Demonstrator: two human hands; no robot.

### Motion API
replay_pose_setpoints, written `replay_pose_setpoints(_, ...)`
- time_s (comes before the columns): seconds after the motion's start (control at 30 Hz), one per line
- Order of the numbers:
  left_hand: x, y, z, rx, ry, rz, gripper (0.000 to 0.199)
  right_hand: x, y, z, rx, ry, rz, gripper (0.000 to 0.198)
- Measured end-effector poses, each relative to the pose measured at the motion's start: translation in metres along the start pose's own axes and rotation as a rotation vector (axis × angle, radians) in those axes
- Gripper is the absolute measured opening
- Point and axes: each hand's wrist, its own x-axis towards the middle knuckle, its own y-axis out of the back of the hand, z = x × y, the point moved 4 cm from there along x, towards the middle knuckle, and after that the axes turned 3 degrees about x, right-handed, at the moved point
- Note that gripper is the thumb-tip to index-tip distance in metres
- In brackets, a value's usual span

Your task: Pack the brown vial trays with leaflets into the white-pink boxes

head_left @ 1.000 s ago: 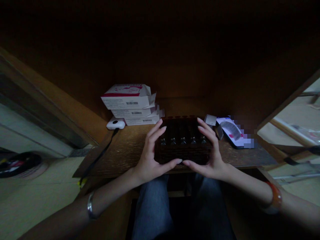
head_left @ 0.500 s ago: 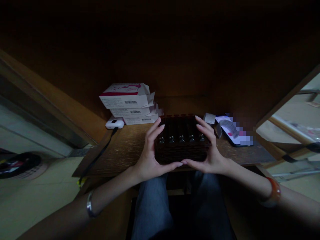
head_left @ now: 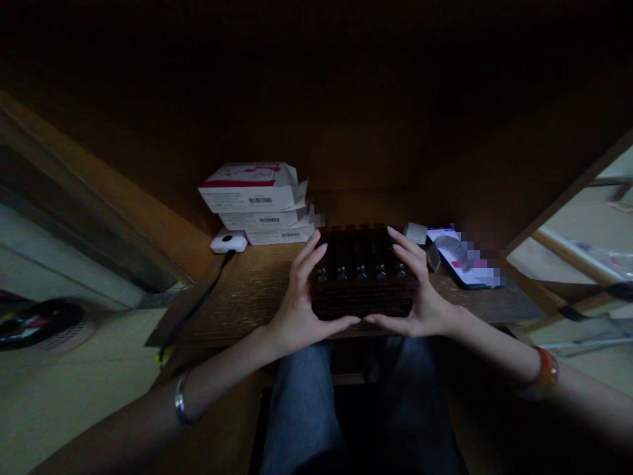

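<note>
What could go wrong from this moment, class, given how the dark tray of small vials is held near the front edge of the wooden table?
1. The dark tray sits at the table's front edge, gripped only at its sides by the left hand and right hand; a slip might drop it onto the lap.
2. Tilting it could spill the vials.
3. The phone lies close to the right hand and could get knocked.

1. Your left hand and right hand flank the tray of vials on the table.
2. Behind-left of it lie stacked boxes, with a small device just left.
3. A phone lies to its right.
</note>
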Motion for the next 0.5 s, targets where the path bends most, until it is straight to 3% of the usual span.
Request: replay_pose_setpoints(0.5,-0.0020,-0.0025,-0.0012,0.068,-0.032,-0.028,0.129,0.0018,-0.0003,0.0013,-0.011,0.017,-0.008,0.118)
